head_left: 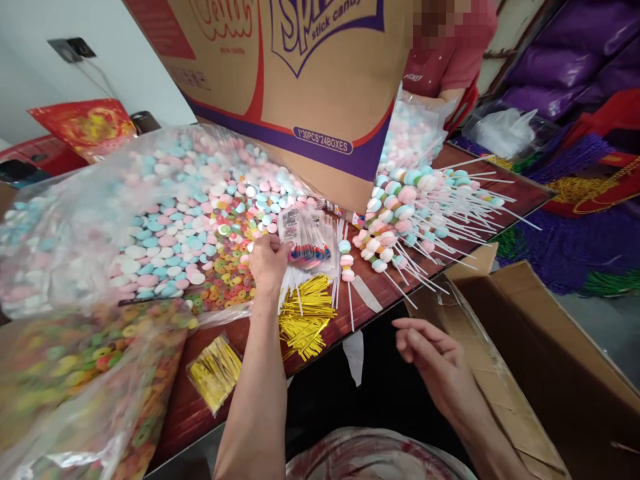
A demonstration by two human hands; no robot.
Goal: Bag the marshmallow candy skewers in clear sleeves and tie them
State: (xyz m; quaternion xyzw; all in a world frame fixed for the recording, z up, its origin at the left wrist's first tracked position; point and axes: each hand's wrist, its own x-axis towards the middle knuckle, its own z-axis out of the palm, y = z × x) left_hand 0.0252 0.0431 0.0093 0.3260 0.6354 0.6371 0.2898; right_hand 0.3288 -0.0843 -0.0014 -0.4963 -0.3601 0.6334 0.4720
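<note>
My left grip (270, 261) is clenched on the left edge of the clear packet (303, 241), which lies lengthwise away from me on the tabletop (380, 288), while my right grip (434, 357) hangs open and empty, farther off.

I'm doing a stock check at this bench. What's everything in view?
table: one, red-brown, centre
printed carton: one, brown, table back
pastel candies: many, pink-blue-white, bagged, left
ring candies: many, multicoloured, lower left
candy skewers: pile, pastel, table right
twist ties: pile, gold, table front
clear packet: one, beside the ties
open carton: one, brown, lower right
co-worker: one, red shirt, behind printed carton
left hand: curled on clear packet
right hand: open, empty, beyond table edge
</note>
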